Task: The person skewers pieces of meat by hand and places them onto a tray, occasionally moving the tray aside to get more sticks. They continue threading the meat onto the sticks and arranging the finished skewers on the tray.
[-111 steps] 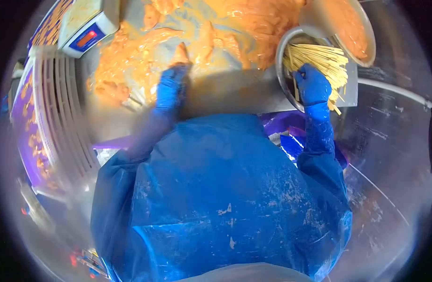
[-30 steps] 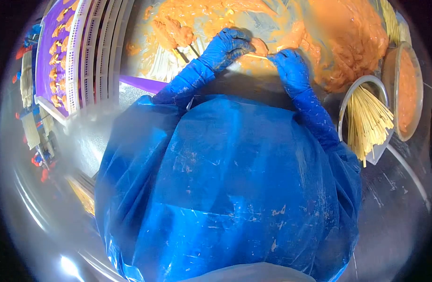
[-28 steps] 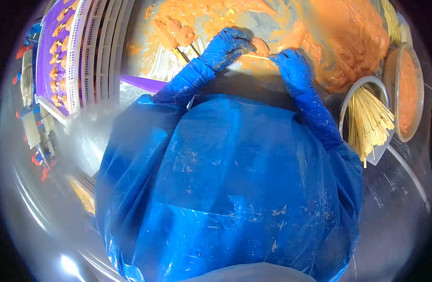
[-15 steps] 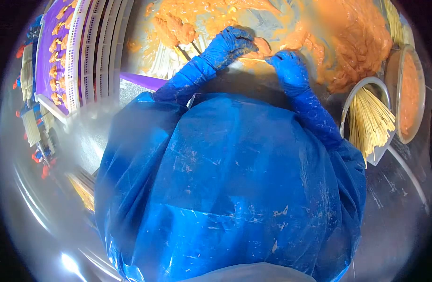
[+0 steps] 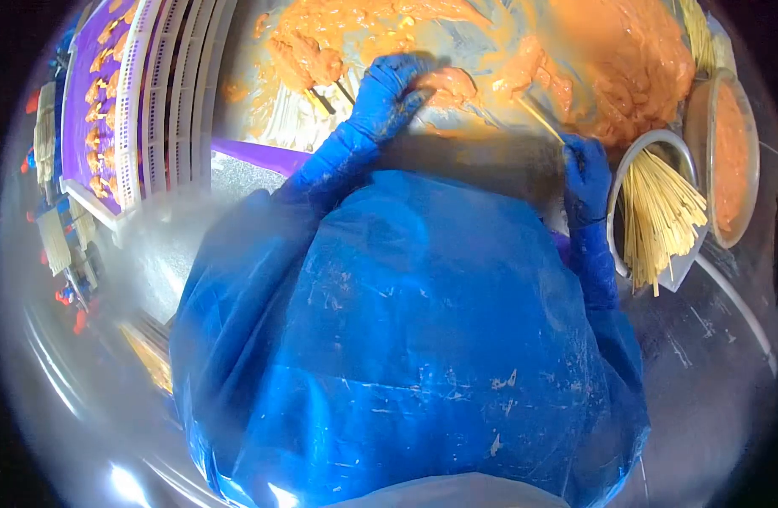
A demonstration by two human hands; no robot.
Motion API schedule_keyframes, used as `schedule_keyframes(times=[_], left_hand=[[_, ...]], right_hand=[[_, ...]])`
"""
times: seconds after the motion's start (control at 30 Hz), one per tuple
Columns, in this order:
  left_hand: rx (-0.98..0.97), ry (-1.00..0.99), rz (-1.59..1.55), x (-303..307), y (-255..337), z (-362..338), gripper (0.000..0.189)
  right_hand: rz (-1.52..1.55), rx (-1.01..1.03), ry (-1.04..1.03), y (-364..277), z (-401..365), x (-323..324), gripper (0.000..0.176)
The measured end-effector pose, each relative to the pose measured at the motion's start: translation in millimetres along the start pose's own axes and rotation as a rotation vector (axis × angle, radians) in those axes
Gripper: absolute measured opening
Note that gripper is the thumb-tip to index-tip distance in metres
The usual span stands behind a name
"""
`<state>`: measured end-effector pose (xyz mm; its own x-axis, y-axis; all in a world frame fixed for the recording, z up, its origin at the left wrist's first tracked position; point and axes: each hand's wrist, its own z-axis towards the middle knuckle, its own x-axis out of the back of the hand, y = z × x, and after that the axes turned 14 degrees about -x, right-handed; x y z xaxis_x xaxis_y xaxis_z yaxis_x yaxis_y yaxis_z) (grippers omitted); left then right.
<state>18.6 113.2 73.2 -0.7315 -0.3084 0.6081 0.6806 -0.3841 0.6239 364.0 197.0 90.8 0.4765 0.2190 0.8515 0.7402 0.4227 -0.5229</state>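
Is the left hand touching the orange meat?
Touching. The head view shows the left hand resting on a piece of orange meat, no gap; the right hand holds a stick.

Orange meat piece (image 5: 444,82), slanted bare skewer (image 5: 541,118)

Gloved in blue. Clutching an orange meat piece (image 5: 446,83) on the table (image 5: 457,157) with the left hand (image 5: 389,89), fingers (image 5: 414,74) curled over it. Gripping a bare wooden skewer (image 5: 540,118) in the right hand (image 5: 585,169), tip angled up toward the meat heap (image 5: 626,59). Just right of that hand, a metal bowl (image 5: 613,207) full of skewers.
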Motion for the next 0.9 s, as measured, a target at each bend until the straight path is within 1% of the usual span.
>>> schedule_keyframes(times=[0.03,0.07,0.1,0.13,0.17,0.2,0.23,0.27,0.33,0.37,0.43,0.47,0.53,0.57,0.63,0.77,0.83,0.9], left_hand=[[-0.067,-0.090,0.034,3,1,-3,0.039],[-0.137,-0.178,0.073,7,0,-5,0.038],[-0.116,-0.133,0.027,8,-3,-6,0.037],[-0.117,-0.132,0.030,6,-12,-8,0.037],[-0.077,-0.053,0.057,3,-25,-11,0.036],[-0.035,0.023,0.080,1,-30,-14,0.035],[-0.071,-0.024,0.142,2,-18,-3,0.033],[-0.071,-0.024,0.139,-5,-6,3,0.033],[-0.108,-0.089,0.118,-20,11,13,0.030],[-0.122,-0.062,0.062,-27,9,11,0.028],[-0.090,-0.081,0.101,-30,12,13,0.026],[-0.057,-0.100,0.140,-32,13,13,0.025],[-0.058,-0.085,0.129,-34,12,10,0.024],[-0.061,-0.070,0.122,-34,11,10,0.023],[-0.066,-0.061,0.125,-34,12,9,0.023],[-0.045,-0.072,0.096,-34,13,9,0.022],[-0.062,-0.075,0.102,-36,9,7,0.022],[-0.080,-0.079,0.111,-37,8,6,0.022]], right_hand=[[0.167,-0.122,0.023,4,-6,1,0.015],[0.168,-0.125,0.027,12,-13,-5,0.015],[0.088,-0.102,0.042,22,-21,-13,0.015],[0.006,-0.075,0.056,22,-22,-15,0.014],[0.008,-0.069,0.056,22,-21,-16,0.014],[-0.016,-0.019,0.126,10,-19,-13,0.013],[-0.042,0.028,0.196,-2,-19,-12,0.013],[-0.044,0.026,0.196,-14,-17,-14,0.013],[0.196,-0.110,0.063,-34,-6,-22,0.013],[0.195,-0.107,0.064,-37,-2,-27,0.013],[0.276,-0.202,-0.006,-37,0,-35,0.015],[0.273,-0.206,-0.007,-35,0,-36,0.015],[0.234,-0.133,0.058,-34,2,-38,0.015],[0.235,-0.132,0.056,-33,2,-38,0.015],[0.279,-0.255,-0.003,-33,0,-39,0.012],[0.337,-0.273,-0.031,-34,0,-37,0.012],[0.324,-0.191,0.029,-38,1,-37,0.014],[0.309,-0.195,0.037,-37,2,-40,0.014]])
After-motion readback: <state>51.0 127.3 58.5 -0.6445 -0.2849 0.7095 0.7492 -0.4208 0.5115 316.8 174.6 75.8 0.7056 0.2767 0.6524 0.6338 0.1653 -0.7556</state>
